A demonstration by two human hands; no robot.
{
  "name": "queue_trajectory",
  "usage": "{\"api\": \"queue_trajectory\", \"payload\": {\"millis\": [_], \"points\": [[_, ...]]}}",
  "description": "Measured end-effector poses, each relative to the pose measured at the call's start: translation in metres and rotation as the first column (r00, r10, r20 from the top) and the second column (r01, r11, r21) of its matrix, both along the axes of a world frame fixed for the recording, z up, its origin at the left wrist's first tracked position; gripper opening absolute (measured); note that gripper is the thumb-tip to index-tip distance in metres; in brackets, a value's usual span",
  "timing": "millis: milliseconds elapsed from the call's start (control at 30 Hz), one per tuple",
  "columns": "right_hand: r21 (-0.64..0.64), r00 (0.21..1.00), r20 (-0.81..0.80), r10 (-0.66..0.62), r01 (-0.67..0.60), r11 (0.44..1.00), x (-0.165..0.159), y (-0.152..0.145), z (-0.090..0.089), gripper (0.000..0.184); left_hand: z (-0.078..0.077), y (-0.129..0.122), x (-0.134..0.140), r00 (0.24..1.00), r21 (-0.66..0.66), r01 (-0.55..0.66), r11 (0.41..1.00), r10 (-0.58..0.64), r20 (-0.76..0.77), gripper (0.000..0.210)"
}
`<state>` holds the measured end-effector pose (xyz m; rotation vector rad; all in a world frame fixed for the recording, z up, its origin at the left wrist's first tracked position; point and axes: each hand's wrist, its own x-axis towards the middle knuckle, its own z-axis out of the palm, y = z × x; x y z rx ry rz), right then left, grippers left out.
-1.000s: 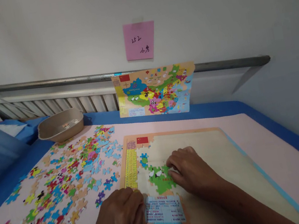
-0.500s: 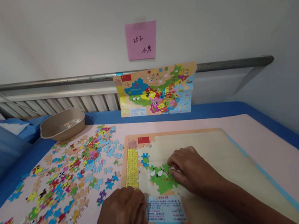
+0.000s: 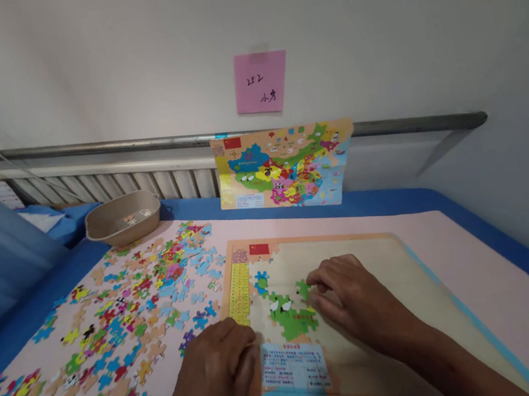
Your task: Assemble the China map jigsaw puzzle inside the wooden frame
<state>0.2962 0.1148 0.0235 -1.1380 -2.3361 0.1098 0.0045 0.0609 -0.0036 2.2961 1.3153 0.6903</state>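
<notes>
Green interlocking jigsaw piece (image 3: 302, 288) sits at the narrowly parted fingertips of the right hand (image 3: 349, 295), grip unconfirmed. Left hand (image 3: 217, 371) curls at the pale beige rectangular puzzle board (image 3: 353, 244), contents hidden. Laid: yellow printed strip (image 3: 239, 295), green section with white birds (image 3: 293, 325), pale-blue text panel (image 3: 292, 365). Outstanding: most board area bare, many multicoloured loose pieces (image 3: 117, 331) lying on pink surface (image 3: 466, 252)
</notes>
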Motion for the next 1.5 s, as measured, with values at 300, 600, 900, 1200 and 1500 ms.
{"api": "queue_trajectory", "payload": {"millis": [300, 600, 900, 1200, 1500], "points": [[0.049, 0.999, -0.021, 0.039, -0.038, 0.998, 0.005, 0.001, -0.002, 0.009, 0.021, 0.016, 0.006, 0.979, -0.374, -0.047, 0.926, 0.118, 0.169, 0.015], [0.009, 0.997, 0.038, 0.071, -0.071, 0.997, 0.004, 0.001, -0.01, 0.009, 0.022, 0.022, 0.025, 0.981, -0.275, -0.133, 0.952, 0.166, 0.099, 0.02], [0.029, 0.993, 0.031, 0.117, -0.118, 0.993, -0.001, -0.001, -0.014, 0.009, 0.015, 0.019, 0.02, 0.991, -0.119, -0.087, 0.989, 0.098, 0.087, 0.021], [0.186, 0.98, 0.087, 0.176, -0.19, 0.964, -0.032, -0.019, -0.006, 0.018, 0.012, 0.018, 0.032, 0.885, -0.468, 0.005, 0.884, 0.214, 0.414, 0.012], [0.103, 0.978, -0.033, 0.206, -0.202, 0.974, -0.049, -0.03, -0.01, 0.012, 0.008, 0.019, 0.036, 0.745, -0.647, 0.084, 0.757, 0.383, 0.545, 0.012]]}}
